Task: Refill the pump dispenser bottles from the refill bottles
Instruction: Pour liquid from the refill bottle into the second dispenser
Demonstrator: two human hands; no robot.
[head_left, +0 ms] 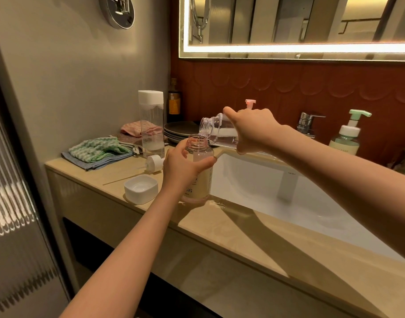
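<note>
Mid-pour at the sink edge

Your left hand (182, 166) grips the dispenser bottle (198, 171) upright on the counter (231, 228); your right hand (251, 129) wraps around the tipped refill bottle (216, 130), spout over its mouth.

- Left hand (183, 167): grips open dispenser bottle (200, 177), upright on counter (220, 228) beside sink (277, 187).
- Right hand (252, 129): holds clear refill bottle (216, 131) tilted, mouth over dispenser neck, liquid pouring.
- Counter, left: white cap (141, 188), pump head (154, 163) lying flat, tall capped clear bottle (151, 125), folded cloths (98, 150), stacked plates (179, 131).
- Behind sink: faucet (308, 123), green pump bottle (346, 134).
</note>
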